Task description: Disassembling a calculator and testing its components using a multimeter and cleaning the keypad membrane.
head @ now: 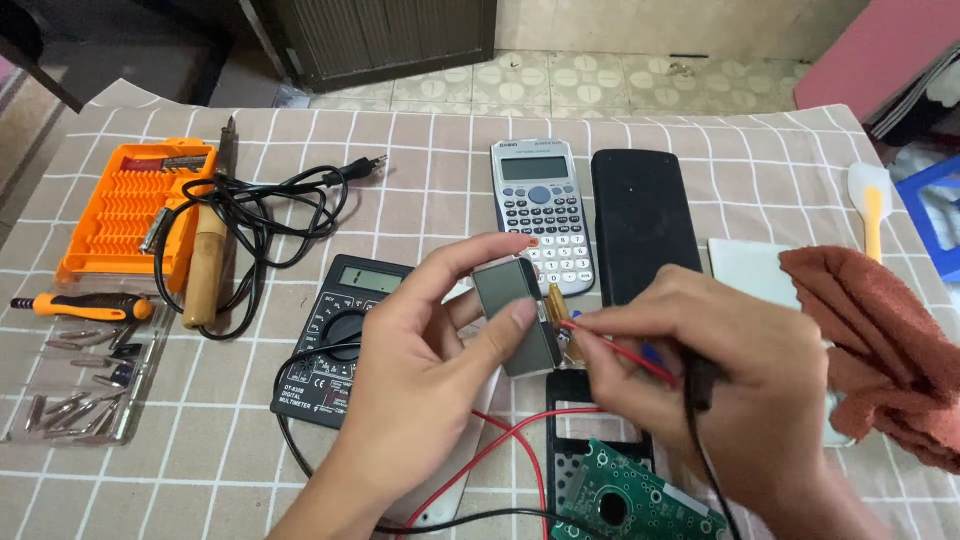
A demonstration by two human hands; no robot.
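Fingertips of the left hand (430,350) pinch a small grey display module (515,315) by its top and bottom edges, thumb below and forefinger above, so the flat glass face tilts up toward the camera and its right edge, with the gold-coloured contacts, stays bare. The right hand (720,380) is closed around the red and black test leads (625,352), holding the red tip against that exposed edge; the grip sits well back on the probe, leaving the tip free to be placed.

Both hands hover above the checked tablecloth (420,170), just over a black multimeter (345,335) whose leads loop toward the near edge. A green circuit board (630,500) and a black frame lie directly beneath the right wrist, so room below is tight. Behind the hands sit a grey calculator (540,210) and a black cover (640,225), close together. To the right a rust-coloured cloth (880,340) crowds the wrist. The left side is fuller: an orange bit case (130,205), a wooden-handled soldering iron (210,255) with coiled cord, an orange screwdriver (85,306) and loose bits. Open cloth shows mostly at the near left corner.
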